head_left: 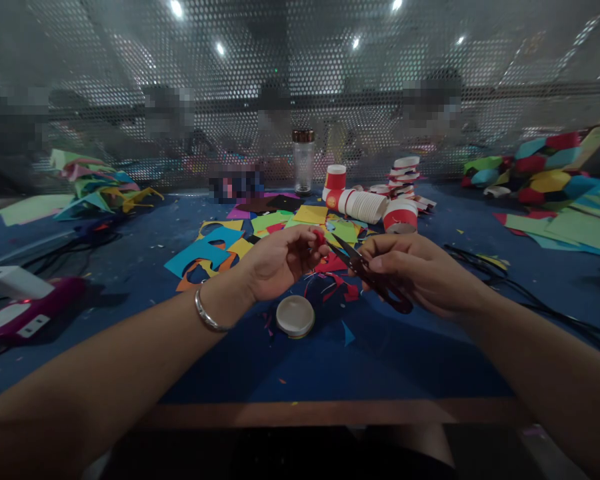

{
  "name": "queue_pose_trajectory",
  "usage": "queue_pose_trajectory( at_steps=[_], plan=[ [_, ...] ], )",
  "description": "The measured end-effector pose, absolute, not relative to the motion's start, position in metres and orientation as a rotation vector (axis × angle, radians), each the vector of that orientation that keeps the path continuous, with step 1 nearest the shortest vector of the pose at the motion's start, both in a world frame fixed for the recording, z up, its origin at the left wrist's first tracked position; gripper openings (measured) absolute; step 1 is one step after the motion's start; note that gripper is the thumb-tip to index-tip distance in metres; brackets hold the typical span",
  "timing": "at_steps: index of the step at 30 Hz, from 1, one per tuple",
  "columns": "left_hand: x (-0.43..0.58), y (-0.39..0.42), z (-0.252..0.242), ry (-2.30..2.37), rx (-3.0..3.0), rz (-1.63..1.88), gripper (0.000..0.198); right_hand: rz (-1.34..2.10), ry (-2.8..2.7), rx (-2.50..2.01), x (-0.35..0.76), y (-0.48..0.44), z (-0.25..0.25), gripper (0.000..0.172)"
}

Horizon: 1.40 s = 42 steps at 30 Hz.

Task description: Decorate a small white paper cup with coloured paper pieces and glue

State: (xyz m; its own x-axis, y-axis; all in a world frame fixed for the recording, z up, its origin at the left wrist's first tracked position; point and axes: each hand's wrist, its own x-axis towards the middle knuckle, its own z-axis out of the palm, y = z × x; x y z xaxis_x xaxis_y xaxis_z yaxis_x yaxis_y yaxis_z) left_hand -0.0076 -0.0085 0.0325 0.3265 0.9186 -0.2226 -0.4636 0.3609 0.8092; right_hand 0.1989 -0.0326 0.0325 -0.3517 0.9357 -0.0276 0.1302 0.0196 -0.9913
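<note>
My left hand [285,262] pinches a small piece of red paper [319,237] between its fingertips. In my right hand [415,267] is a pair of dark-handled scissors [380,280], its blades parted and pointing left at the red piece. Whether the blades touch the paper I cannot tell. Below my hands lies a round pale lid [295,316]. Red paper scraps [337,288] are scattered just behind it, and a blue scrap [348,333] rests to its right. Past my left hand is a blue sheet [200,250] with round cut-outs.
Red-and-white paper cups [365,205] and a clear bottle [303,163] stand farther back. Paper piles lie at the left [93,183] and right [555,173]. A purple power strip [55,303] is at left; black cables [535,303] run at right. A perforated metal panel [250,67] rises behind.
</note>
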Motion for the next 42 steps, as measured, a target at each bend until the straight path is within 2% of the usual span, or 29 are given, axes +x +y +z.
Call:
queue_pose_trajectory(
  at_steps=[9,17,22,27,34,42],
  plan=[
    [-0.006,-0.011,0.036,0.804,0.741,1.033,0.03,1.423,-1.572,-1.134,0.199,-0.033,0.034,0.012],
    [-0.008,-0.012,0.027,0.691,0.947,1.031,0.019,1.398,-1.567,-1.097,0.197,-0.034,0.037,0.009],
    [-0.009,-0.015,0.024,0.68,1.056,1.097,0.031,1.378,-1.537,-1.128,0.195,-0.036,0.037,0.011],
    [-0.008,-0.016,0.025,0.675,1.097,1.176,0.034,1.41,-1.525,-1.156,0.194,-0.037,0.037,0.015],
    [-0.008,-0.017,0.025,0.629,1.099,1.238,0.033,1.516,-1.49,-1.07,0.19,-0.038,0.036,0.026],
    [-0.009,-0.014,0.017,0.561,1.193,1.318,0.031,1.595,-1.488,-0.995,0.191,-0.039,0.031,0.046]
  ],
)
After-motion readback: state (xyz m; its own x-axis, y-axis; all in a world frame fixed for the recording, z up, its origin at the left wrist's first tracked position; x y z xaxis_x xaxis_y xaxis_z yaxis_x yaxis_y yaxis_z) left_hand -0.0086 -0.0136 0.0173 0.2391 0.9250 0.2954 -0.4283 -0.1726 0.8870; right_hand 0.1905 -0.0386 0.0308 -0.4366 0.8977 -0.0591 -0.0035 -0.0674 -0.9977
